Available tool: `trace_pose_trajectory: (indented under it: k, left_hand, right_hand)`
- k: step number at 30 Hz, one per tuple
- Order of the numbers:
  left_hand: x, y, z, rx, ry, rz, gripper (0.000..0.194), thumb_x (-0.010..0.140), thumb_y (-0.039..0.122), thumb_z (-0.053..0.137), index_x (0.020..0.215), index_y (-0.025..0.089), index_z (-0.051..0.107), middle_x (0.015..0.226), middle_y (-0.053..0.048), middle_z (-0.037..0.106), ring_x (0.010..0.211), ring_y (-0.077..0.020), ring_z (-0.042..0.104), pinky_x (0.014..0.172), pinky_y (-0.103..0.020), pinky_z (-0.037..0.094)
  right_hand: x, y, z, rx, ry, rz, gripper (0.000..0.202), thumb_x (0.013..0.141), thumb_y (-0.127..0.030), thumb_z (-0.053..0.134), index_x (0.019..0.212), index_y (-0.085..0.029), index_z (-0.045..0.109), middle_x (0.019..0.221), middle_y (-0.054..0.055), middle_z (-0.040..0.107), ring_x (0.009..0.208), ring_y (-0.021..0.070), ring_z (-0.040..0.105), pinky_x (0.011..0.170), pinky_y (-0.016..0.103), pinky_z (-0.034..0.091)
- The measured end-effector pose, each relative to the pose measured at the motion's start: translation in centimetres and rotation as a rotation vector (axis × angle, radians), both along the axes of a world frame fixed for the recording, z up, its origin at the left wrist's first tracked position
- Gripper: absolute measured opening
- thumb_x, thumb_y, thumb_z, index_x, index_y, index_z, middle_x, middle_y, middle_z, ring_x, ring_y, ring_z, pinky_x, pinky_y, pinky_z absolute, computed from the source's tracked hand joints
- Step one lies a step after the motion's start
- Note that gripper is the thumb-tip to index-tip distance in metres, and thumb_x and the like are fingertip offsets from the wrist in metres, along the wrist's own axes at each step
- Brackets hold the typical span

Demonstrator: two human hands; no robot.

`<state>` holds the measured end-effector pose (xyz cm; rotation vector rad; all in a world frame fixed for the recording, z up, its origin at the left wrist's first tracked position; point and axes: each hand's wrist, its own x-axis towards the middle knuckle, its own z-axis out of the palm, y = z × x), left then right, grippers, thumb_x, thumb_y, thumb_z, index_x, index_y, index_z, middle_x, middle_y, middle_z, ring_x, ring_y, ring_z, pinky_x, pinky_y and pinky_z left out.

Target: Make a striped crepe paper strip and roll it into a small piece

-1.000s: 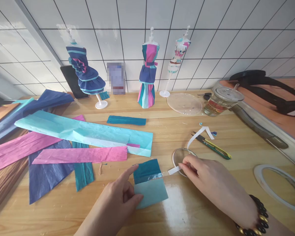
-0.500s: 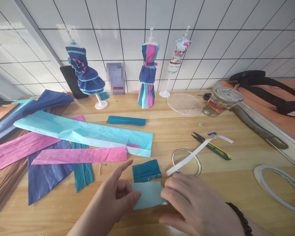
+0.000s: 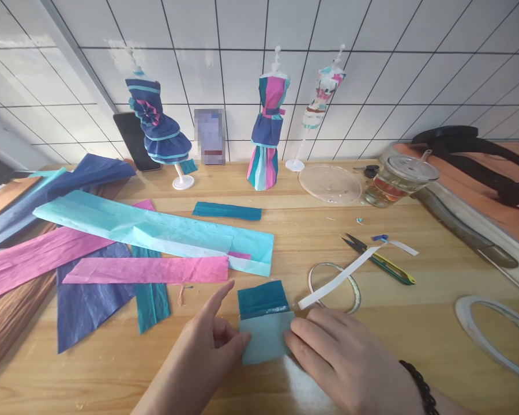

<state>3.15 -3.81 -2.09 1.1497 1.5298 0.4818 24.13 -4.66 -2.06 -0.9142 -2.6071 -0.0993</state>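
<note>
fingers [image 3: 243,340] of the left hand [image 3: 194,357], thumb and index apart, and those of the right hand [image 3: 341,357], bunched but whether pinching i cannot tell, touch opposite sides of the pale blue paper [image 3: 266,337], seemingly steadying it against the teal paper [image 3: 263,297] along its far edge.

The left hand [image 3: 207,346] and the right hand [image 3: 328,351] held a pale blue paper piece [image 3: 266,340] at its sides, its upper edge against a teal paper piece [image 3: 263,297] on the wooden table [image 3: 216,397].

White tiled wall [image 3: 242,75] with dark grout behind a wooden tabletop [image 3: 225,380].
</note>
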Motion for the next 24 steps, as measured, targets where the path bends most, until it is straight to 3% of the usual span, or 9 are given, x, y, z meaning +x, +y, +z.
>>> trace_pose_trajectory:
  k: [5,10,18,24]
  left_hand:
    - [0.18,-0.07,-0.71,0.086,0.049,-0.005,0.068,0.069,0.032,0.054,0.132,0.017,0.033,0.048,0.01,0.046,0.046,-0.0115,0.041,0.048,-0.023,0.031]
    - [0.18,-0.07,-1.0,0.119,0.066,-0.008,0.066,0.07,0.032,0.053,0.132,0.015,0.034,0.049,0.009,0.044,0.047,-0.0115,0.04,0.049,-0.023,0.03]
    - [0.14,-0.08,-1.14,0.128,0.052,-0.016,0.062,0.074,0.032,0.051,0.132,0.02,0.034,0.052,0.01,0.044,0.047,-0.0101,0.037,0.049,-0.023,0.03]
    - [0.09,-0.35,-1.14,0.173,0.078,-0.061,0.052,0.079,0.029,0.047,0.129,0.022,0.034,0.052,0.01,0.047,0.045,-0.0088,0.041,0.047,-0.021,0.033]
  right_hand:
    - [-0.21,0.03,-0.14,0.022,-0.005,-0.001,0.024,0.083,-0.004,0.041,0.082,-0.012,0.064,0.067,0.004,0.056,0.06,0.0145,0.046,0.055,0.031,0.038]
    - [-0.37,0.09,0.17,0.122,-0.023,-0.006,0.026,0.081,-0.002,0.046,0.064,-0.014,0.062,0.05,-0.001,0.043,0.049,0.0122,0.04,0.045,0.03,0.028]
    - [-0.32,0.42,0.63,0.148,-0.043,0.021,0.028,0.084,-0.001,0.04,0.081,-0.011,0.066,0.048,-0.002,0.043,0.046,0.0115,0.041,0.042,0.028,0.028]
    - [-0.23,0.28,0.47,0.113,-0.017,0.006,0.028,0.084,-0.002,0.041,0.08,-0.011,0.067,0.047,-0.002,0.044,0.044,0.0114,0.04,0.041,0.029,0.026]
